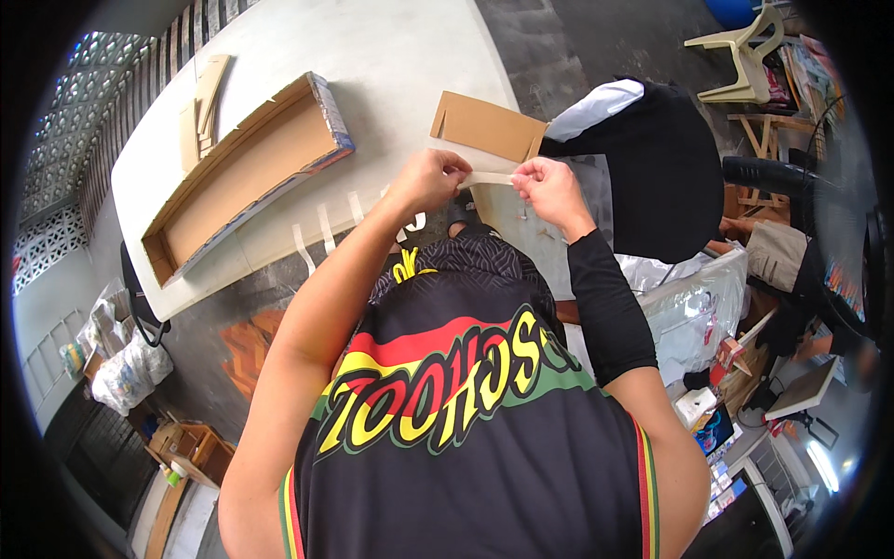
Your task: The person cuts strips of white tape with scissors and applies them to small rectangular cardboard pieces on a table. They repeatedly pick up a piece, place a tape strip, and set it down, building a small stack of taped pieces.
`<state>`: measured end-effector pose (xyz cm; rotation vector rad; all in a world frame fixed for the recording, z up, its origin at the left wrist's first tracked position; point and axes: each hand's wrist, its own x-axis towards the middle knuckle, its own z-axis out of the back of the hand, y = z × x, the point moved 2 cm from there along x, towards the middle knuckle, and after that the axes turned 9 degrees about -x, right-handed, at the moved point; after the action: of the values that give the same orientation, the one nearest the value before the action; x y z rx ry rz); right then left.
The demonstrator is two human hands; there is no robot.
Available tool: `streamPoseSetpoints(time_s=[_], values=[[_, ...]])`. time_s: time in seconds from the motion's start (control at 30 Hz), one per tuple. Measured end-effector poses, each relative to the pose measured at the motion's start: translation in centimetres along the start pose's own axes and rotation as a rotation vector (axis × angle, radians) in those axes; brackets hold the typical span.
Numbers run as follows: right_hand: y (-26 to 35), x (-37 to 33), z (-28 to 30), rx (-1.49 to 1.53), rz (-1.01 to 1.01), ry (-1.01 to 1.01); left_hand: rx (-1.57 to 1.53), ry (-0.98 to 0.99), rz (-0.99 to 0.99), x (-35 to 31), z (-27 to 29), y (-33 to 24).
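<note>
A short pale strip of tape (pixel 490 178) is stretched between my two hands over the near edge of the white table (pixel 391 56). My left hand (pixel 433 179) pinches one end, and the fingers of my right hand (pixel 556 192) pinch the other. Just beyond them lies a brown cardboard piece (pixel 489 128) with folded ends. More pale tape strips (pixel 326 226) hang from the table edge beside my left forearm. Farther left rests a long, shallow open cardboard box (pixel 247 172), its inside facing up.
Narrow cardboard offcuts (pixel 207 107) lie behind the box. To the right is a large black cloth-like item (pixel 661 177) with a white part. Clear plastic sheeting (pixel 698 303) covers something near my right elbow. Another person's arm (pixel 736 228) shows at the right; a beige plastic chair (pixel 740 61) stands beyond.
</note>
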<state>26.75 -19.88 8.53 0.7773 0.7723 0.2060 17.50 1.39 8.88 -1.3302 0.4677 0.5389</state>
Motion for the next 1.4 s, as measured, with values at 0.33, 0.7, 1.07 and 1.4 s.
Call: streamPoseSetpoints(time_s=[0.33,0.7,1.07,1.4], values=[[-1.8,1.5,-0.8,0.03,-0.032,-0.208,-0.364,-0.218,0.003,2.2,0.9,0.4],[-0.5,1.8,-1.1,-0.107,0.004,-0.237,-0.474,-0.473,0.038,2.2,1.3,1.6],[0.2,2.6,0.2,-0.192,-0.034,-0.28,-0.112,-0.574,0.097,3.5,2.2,1.2],[0.0,3.1,0.6,-0.218,-0.04,-0.261,-0.032,-0.542,0.174,4.2,2.6,0.6]])
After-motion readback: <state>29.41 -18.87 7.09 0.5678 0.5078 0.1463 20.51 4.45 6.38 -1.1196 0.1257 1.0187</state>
